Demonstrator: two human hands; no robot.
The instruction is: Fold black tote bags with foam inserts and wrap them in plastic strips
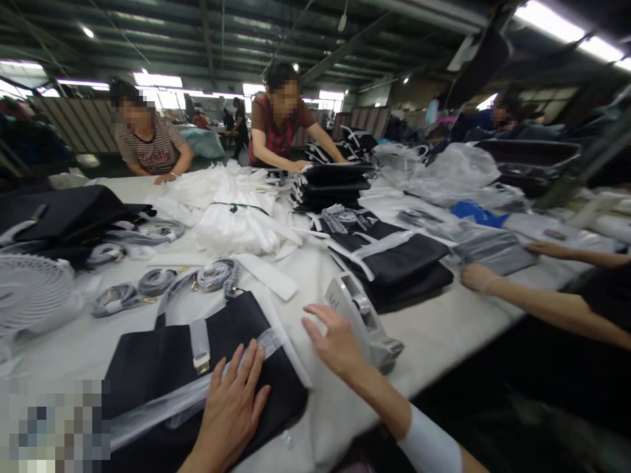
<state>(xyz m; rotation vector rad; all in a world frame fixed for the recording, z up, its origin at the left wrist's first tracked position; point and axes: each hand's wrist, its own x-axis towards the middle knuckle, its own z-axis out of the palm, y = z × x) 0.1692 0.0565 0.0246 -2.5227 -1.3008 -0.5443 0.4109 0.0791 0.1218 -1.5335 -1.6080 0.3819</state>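
Note:
A black bag [148, 355] lies flat on the pale table in front of me, a translucent wrap strip across it and a metal clasp at its middle. Pressed flat on the bag's right half is my left hand [234, 397], its fingers stretched out, holding nothing. My right hand [335, 338] is raised to the right of the bag, beside a grey tape dispenser [362, 315], its fingers apart and nothing visible between them. A wrapped, coiled strap [214, 274] rests at the bag's top edge.
Stacked black bags [399, 263] stand beyond the dispenser. White foam pieces [236, 210] fill the middle. A white fan [32, 292] is at left. Another person's hands [480, 277] touch a wrapped bag at right; two people stand across the table.

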